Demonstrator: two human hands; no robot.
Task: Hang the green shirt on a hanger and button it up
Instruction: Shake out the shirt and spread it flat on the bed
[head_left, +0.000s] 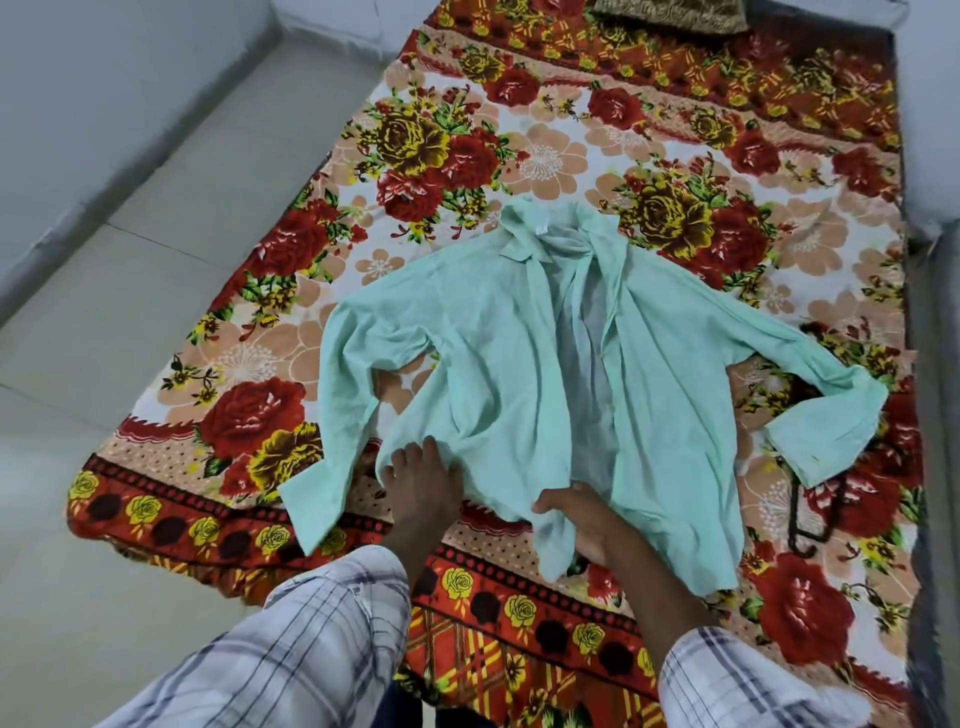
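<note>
— Where's the shirt?

— I see the green shirt (498, 364) spread front-up and unbuttoned on the flowered bedsheet (447, 156). Its collar (519, 244) points away and its hem lies at the near edge.

— Hands?

— The left hand (423, 488) lies on the hem of the left panel with its fingers spread flat on the cloth, pressing and not wrapped round anything. The right hand (582, 525) has its fingers curled into the other panel's hem, and the bunched fabric drapes over it.

— Room at the sides?

— On the left, the cuff (317, 504) ends short of the sheet's border, and beyond that is tiled floor (156, 260). The right is tighter: that cuff (826, 441) reaches near the sheet's edge, which runs just beside a wall (935, 156).

— The hanger?

— A dark hooked shape (793, 519) lies just beside the right cuff, partly under the sleeve. It looks like a hanger, but I can't tell for certain.

— And the far end?

— There's plenty of bare sheet past the collar, up to a pillow (670, 13) at the top.
</note>
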